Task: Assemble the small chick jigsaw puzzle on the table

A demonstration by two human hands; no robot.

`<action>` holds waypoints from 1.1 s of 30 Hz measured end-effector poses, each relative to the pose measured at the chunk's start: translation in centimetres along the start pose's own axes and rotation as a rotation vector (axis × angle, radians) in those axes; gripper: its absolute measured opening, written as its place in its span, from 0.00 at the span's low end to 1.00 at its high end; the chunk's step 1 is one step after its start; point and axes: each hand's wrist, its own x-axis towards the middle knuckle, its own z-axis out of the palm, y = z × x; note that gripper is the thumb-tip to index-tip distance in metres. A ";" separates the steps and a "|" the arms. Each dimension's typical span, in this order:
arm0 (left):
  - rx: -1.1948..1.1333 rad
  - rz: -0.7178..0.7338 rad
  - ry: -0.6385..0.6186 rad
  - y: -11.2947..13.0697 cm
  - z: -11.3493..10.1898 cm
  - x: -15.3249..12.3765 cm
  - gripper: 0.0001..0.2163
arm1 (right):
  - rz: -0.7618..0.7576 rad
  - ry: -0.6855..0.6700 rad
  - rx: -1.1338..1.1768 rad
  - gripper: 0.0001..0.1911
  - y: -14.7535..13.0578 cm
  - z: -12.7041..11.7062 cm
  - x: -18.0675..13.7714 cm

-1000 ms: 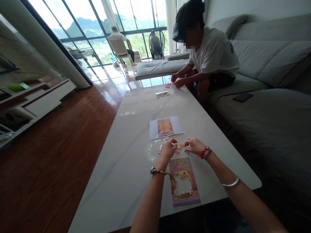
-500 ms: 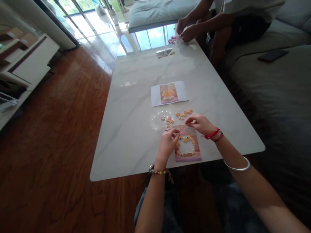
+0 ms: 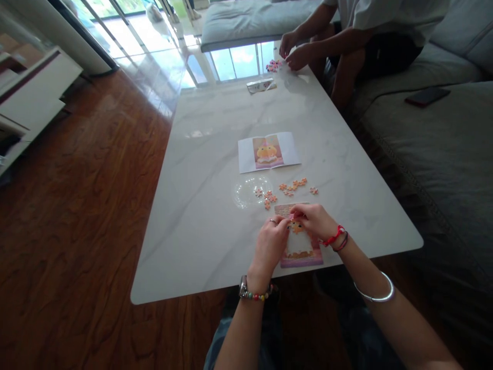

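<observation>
A partly filled jigsaw puzzle [image 3: 302,261] lies near the table's front edge, brick-patterned border around a pale gap. Over its upper part my left hand [image 3: 269,241] and my right hand [image 3: 314,221] meet, fingertips pinched close together. Whatever sits between those fingers is too small and covered to make out. Orange puzzle pieces [image 3: 295,185] lie just beyond the puzzle, with a pinkish cluster of pieces [image 3: 268,198] to their left. One single piece [image 3: 314,190] rests off to the right. Behind them a creased reference sheet [image 3: 267,151] shows a yellow figure.
Across the white marble-look table [image 3: 200,205], another person's hands [image 3: 296,54] work beside a pile of pink pieces [image 3: 273,66]. A packet [image 3: 262,86] lies near that pile. A grey sofa [image 3: 442,139] with a phone [image 3: 427,96] runs along the right.
My right hand has moved down and left, away from the puzzle's upper right corner, to meet my left hand. The single piece on the right has come into view.
</observation>
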 end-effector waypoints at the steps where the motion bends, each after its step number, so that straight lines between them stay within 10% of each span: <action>1: 0.012 0.011 -0.009 0.0 0.1 0.0 0.14 | -0.008 -0.004 0.003 0.09 0.0 -0.1 0.0; 27: -0.155 -0.106 0.037 -0.3 -1.4 -0.3 0.06 | 0.226 -0.116 0.343 0.08 -0.2 0.5 -0.7; 33: -0.123 -0.155 0.022 -0.8 -1.3 -0.5 0.06 | 0.238 -0.025 0.104 0.04 -1.6 0.8 -1.4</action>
